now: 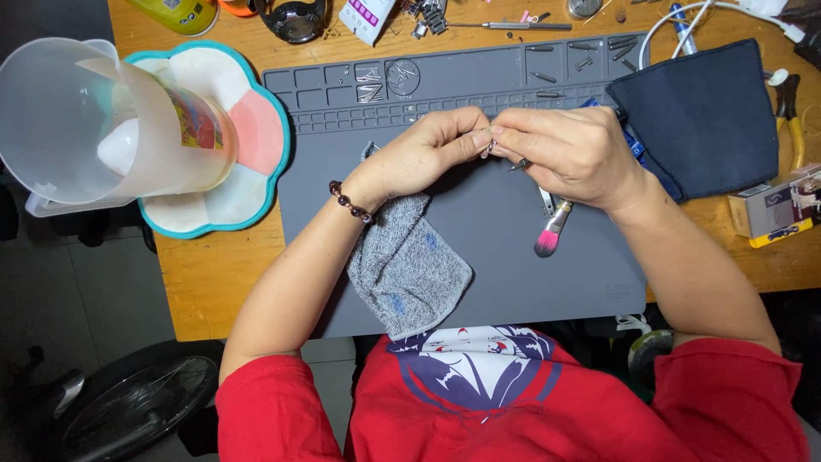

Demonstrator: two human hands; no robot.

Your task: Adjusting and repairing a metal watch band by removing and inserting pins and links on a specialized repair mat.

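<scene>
Over a grey work mat (pixel 505 257), my left hand (pixel 428 150) and my right hand (pixel 569 154) meet fingertip to fingertip. Both pinch one tiny metal part (pixel 491 145) between thumb and fingers. My right hand also holds a thin pointed tool (pixel 519 164), and a small brush with a pink tip (pixel 552 231) sticks out below its palm. A bead bracelet (pixel 351 203) circles my left wrist. A grey knitted cloth (pixel 406 265) lies on the mat under my left forearm.
A clear plastic jug (pixel 94 120) stands on a flower-shaped tray (pixel 248 184) at the left. A dark blue fabric pouch (pixel 705 115) lies at the right, small boxes (pixel 774 210) beside it. Small screws, a screwdriver (pixel 513 26), a watch (pixel 292 17) and cables crowd the back edge.
</scene>
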